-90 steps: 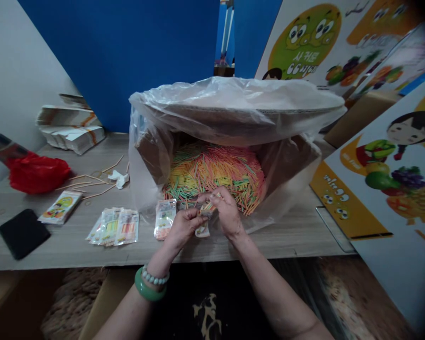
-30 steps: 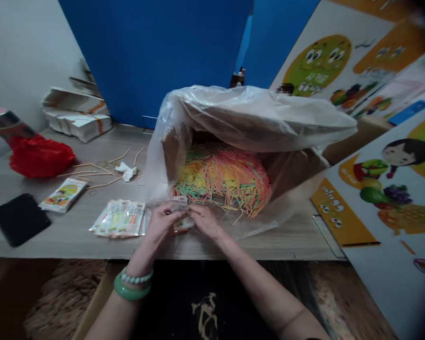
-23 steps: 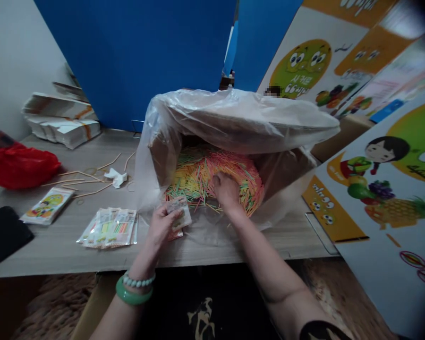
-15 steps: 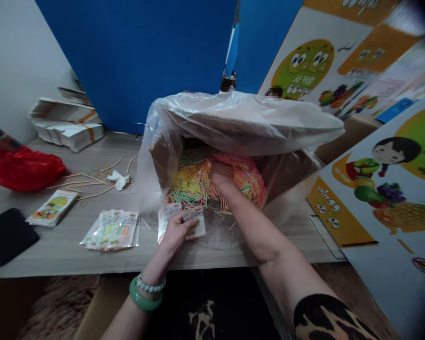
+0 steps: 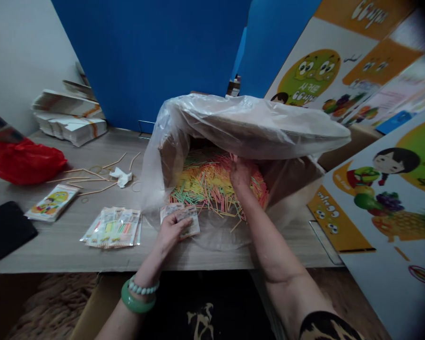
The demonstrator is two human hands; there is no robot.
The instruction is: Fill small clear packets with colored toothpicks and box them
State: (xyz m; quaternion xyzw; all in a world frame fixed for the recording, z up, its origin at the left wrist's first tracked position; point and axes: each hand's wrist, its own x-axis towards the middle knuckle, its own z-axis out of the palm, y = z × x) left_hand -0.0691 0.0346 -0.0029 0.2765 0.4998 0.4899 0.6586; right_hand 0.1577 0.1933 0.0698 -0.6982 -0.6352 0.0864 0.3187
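Small clear printed packets [image 5: 191, 221] are pinched between the thumb and fingers of my left hand [image 5: 170, 231], just in front of the box. My right hand [image 5: 241, 174] reaches into an open cardboard box [image 5: 170, 160] lined with clear plastic [image 5: 205, 105]. Inside lies a heap of thin coloured sticks [image 5: 201, 182], in pink, yellow, green and orange. The right fingers are curled at the heap's pink part, with pink stick ends showing at the fingertips; how many they hold is hidden. Filled packets with coloured sticks [image 5: 115, 227] lie overlapping left of my left hand.
On the table [image 5: 67, 255] lie a black flat object [image 5: 9, 231], a printed pack [image 5: 53, 203], bent tan strips [image 5: 88, 182], white crumpled tissue [image 5: 121, 177] and a red plastic bag [image 5: 28, 163]. Stacked flat cartons [image 5: 69, 125] stand behind. Large printed boxes [image 5: 393, 198] flank the right side.
My right hand has moved right and farther back in the stick heap, and its fingers now show at the pink sticks. My left hand keeps the packets, shifted slightly.
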